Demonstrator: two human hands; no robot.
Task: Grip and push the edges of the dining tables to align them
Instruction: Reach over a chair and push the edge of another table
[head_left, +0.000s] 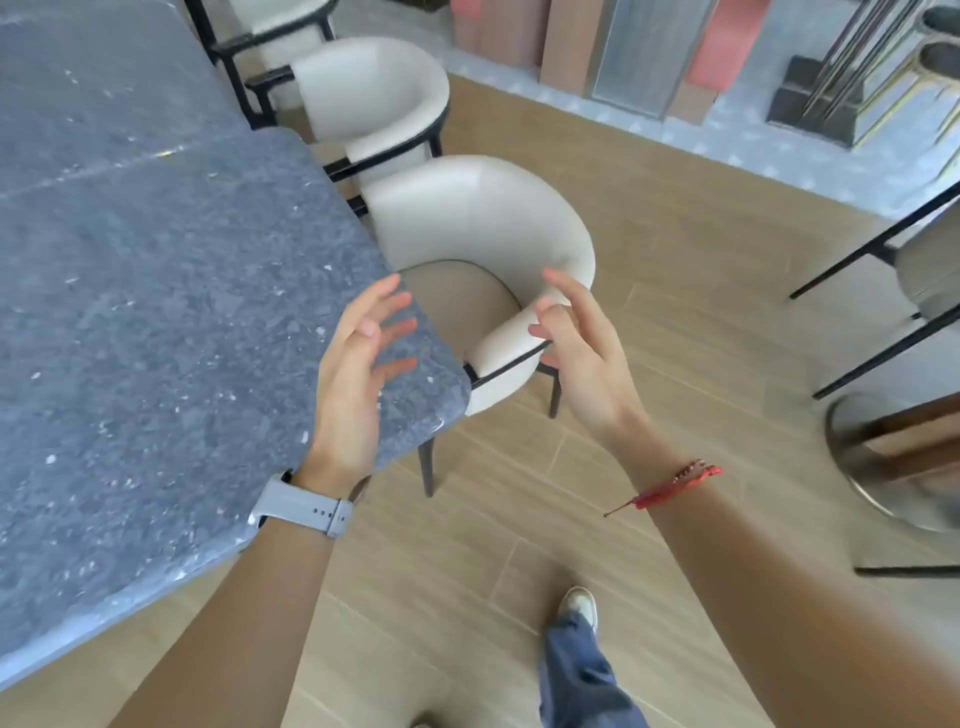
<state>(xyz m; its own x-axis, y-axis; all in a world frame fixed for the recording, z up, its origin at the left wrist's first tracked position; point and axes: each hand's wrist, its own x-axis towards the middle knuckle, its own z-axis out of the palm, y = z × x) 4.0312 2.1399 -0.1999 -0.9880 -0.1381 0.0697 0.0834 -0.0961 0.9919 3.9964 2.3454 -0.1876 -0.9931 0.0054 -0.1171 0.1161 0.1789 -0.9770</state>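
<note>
The grey stone near worktop (156, 312) fills the left half of the frame, its rounded corner reaching the middle. A seam across the upper left divides it from the far worktop (93, 78), whose right edge seems to stop short of the near one's, so the two look out of line. The left hand (353, 374), a grey watch (306, 512) on its wrist, hovers over that corner with fingers spread and slack, grasping nothing; whether it touches the stone I cannot tell. Just right of the corner a cream chair (478, 218) is tucked against the edge, with a second chair (374, 104) above it in the frame. The right hand (576, 358), a red bracelet (675, 483) at the wrist, hangs in front of the chair's arm, fingers loosely bent, also released. I judge this the reach before a grip: no edge is held yet. The next move calls for both hands to close on the near worktop's corner edge, then a steady push toward the left of the frame, minding the chair close by
</note>
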